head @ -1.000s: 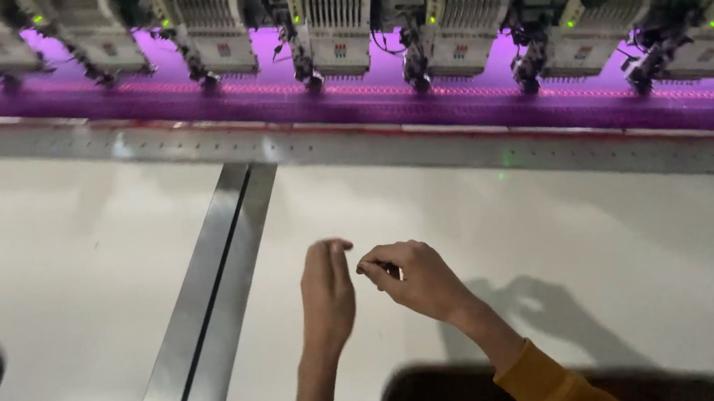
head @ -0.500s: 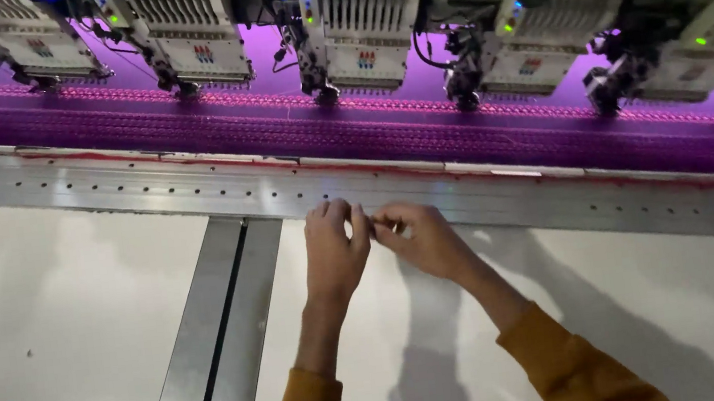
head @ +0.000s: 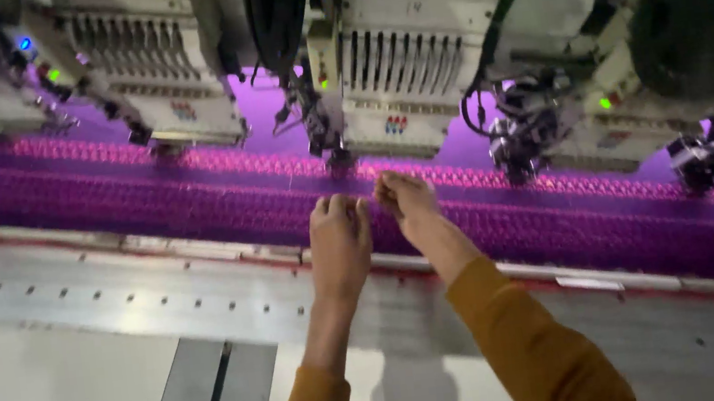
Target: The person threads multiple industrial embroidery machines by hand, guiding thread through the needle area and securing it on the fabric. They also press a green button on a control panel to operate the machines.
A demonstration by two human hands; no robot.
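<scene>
Reaching over the purple fabric [head: 196, 201], both hands sit just below the embroidery head [head: 402, 88] at 12 o'clock. Left hand [head: 339, 238] has fingers curled together; right hand [head: 407, 204] has fingertips pressed as if pinching a fine thread, too thin to confirm. The needle area [head: 339, 162] lies just at 11 o'clock of the right hand. Risk, as judged: fingers this near the needles could get struck, or a tug could snag the stitched fabric. Metal worktop [head: 116, 291] lies at 7 o'clock.

Both hands [head: 339, 238] [head: 407, 204] outstretched, fingers pinched.
</scene>
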